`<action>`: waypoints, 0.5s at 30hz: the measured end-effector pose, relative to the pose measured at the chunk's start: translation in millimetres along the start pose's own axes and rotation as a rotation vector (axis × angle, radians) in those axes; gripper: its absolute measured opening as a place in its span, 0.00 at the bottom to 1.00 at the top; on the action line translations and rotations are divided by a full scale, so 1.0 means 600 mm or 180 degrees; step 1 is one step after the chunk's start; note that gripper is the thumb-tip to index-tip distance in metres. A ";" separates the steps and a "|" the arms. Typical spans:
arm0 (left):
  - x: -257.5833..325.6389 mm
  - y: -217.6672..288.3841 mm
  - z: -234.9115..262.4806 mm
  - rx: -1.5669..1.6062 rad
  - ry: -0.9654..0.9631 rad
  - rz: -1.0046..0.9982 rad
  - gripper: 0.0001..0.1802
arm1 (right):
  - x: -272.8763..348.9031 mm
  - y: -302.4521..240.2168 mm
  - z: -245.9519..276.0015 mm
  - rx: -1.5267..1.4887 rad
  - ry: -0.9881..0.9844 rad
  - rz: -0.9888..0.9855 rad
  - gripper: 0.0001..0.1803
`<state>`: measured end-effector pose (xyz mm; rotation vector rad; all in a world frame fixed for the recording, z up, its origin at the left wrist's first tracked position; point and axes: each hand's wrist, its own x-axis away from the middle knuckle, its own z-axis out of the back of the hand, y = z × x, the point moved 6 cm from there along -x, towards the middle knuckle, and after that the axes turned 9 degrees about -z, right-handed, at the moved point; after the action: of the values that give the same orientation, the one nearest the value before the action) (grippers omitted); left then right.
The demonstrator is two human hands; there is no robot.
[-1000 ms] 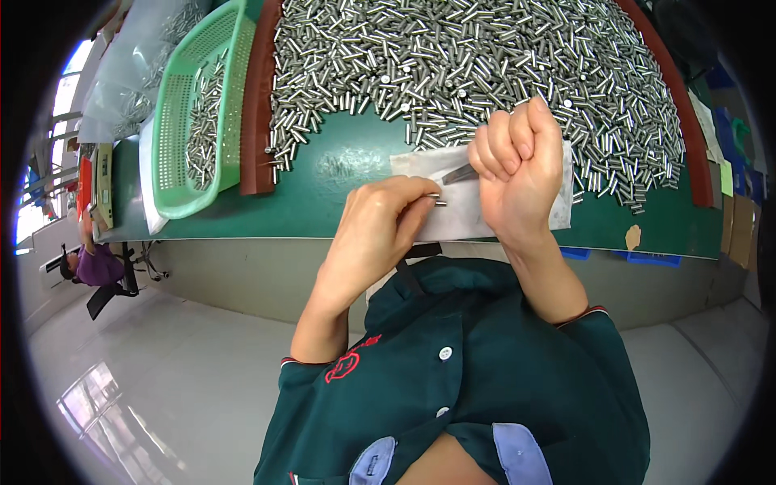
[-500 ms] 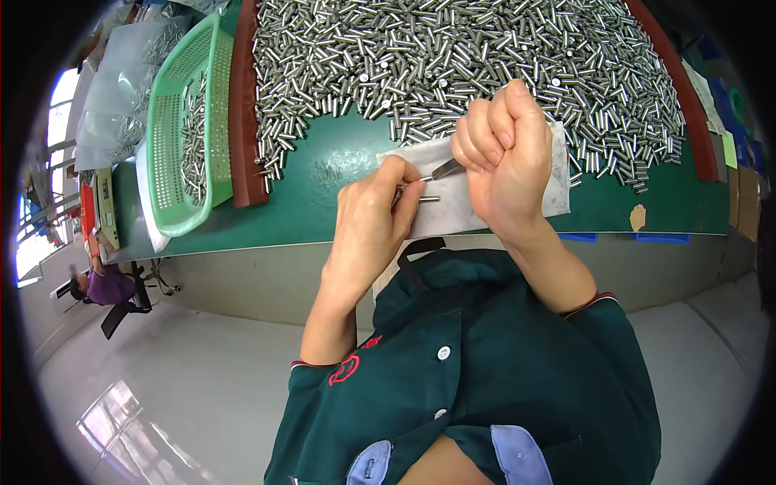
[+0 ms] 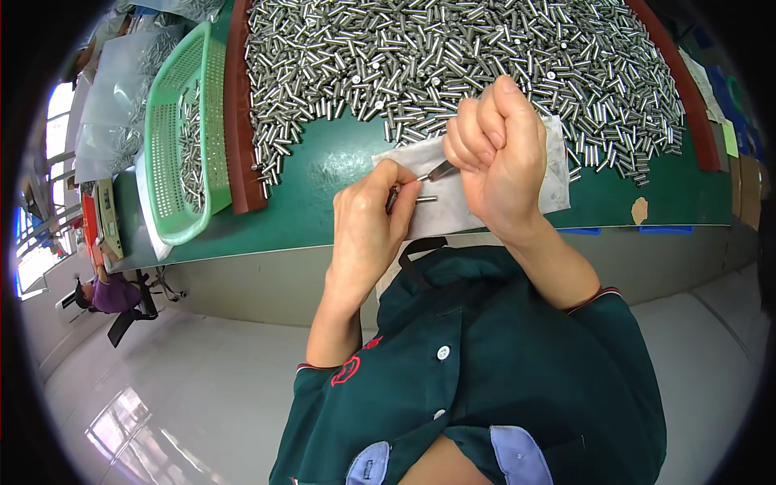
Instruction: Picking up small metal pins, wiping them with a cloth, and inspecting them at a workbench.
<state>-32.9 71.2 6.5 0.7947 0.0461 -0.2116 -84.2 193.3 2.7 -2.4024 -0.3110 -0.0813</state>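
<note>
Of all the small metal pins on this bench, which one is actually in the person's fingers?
The pin pinched in the left hand, over the grey cloth. The right hand points a thin metal tool at it; the others lie loose on the green mat.

Left hand [image 3: 368, 222] pinches a small metal pin [image 3: 422, 199] over a grey cloth [image 3: 453, 212] on the green table [image 3: 323, 174]; right hand [image 3: 499, 153], fisted, holds a thin metal tool [image 3: 440, 170] touching the left fingers [image 3: 402, 192]. A heap of steel pins [image 3: 453, 56] lies behind, a green basket [image 3: 179, 129] to the left.
</note>
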 end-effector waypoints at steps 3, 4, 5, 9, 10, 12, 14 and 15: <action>0.000 -0.001 -0.001 0.0017 0.0024 0.0009 0.04 | 0.000 0.000 -0.001 0.0048 0.0009 0.0033 0.22; 0.000 -0.001 0.000 0.0009 0.0061 -0.0012 0.04 | 0.000 0.000 -0.002 0.0075 0.0008 0.0045 0.22; 0.000 0.000 0.001 0.0002 0.0097 -0.0034 0.04 | 0.001 0.001 -0.003 0.0076 0.0008 0.0045 0.22; 0.002 -0.005 0.000 0.0110 0.0146 0.0014 0.04 | 0.004 0.006 -0.010 0.0249 -0.0003 0.0126 0.22; 0.001 -0.001 0.001 0.0077 0.0210 -0.0064 0.04 | 0.005 0.006 -0.013 0.0342 0.0005 0.0173 0.22; -0.002 0.003 0.002 0.0056 0.0269 -0.0137 0.04 | 0.008 0.006 -0.017 0.0499 0.0018 0.0252 0.22; -0.003 0.003 0.001 0.0106 0.0211 -0.0097 0.04 | 0.011 0.005 -0.025 0.0649 -0.0010 0.0343 0.22; -0.003 0.003 0.001 0.0109 0.0208 -0.0089 0.04 | 0.011 0.006 -0.025 0.0650 -0.0006 0.0335 0.22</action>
<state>-34.3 72.2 8.1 0.8353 0.1155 -0.2134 -76.3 182.2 12.6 -2.2116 -0.1836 0.0009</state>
